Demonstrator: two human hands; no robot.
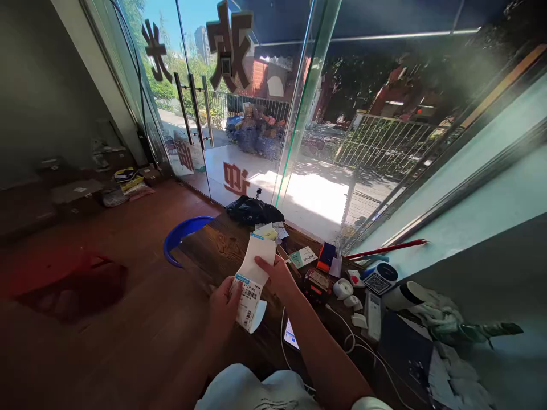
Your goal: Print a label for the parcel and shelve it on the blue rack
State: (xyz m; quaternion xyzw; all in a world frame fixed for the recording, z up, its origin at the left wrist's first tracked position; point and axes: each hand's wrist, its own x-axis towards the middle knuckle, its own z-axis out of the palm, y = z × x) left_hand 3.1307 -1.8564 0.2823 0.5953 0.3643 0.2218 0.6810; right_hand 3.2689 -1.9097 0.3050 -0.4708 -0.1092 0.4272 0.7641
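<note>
A strip of white shipping labels [249, 299], with blue bands and printed barcodes, stretches between my two hands over the dark wooden table [213, 239]. My left hand [225, 300] pinches the strip's left edge near the barcode, thumb on top. Higher up, my right hand [273, 273] grips the right edge of its blank part, with the thumb lying across the paper. The strip's lower end curls outward. Partly covered by my right forearm, a lit phone [291, 335] lies on the table.
A black plastic bag [252, 210] lies at the table's far end, beside a blue stool [179, 236]. Along the right are a black-and-red device [317, 285], white rolls [342, 288], a white cable [348, 327] and a QR-code speaker [379, 278]. Glass doors [239, 154] stand beyond.
</note>
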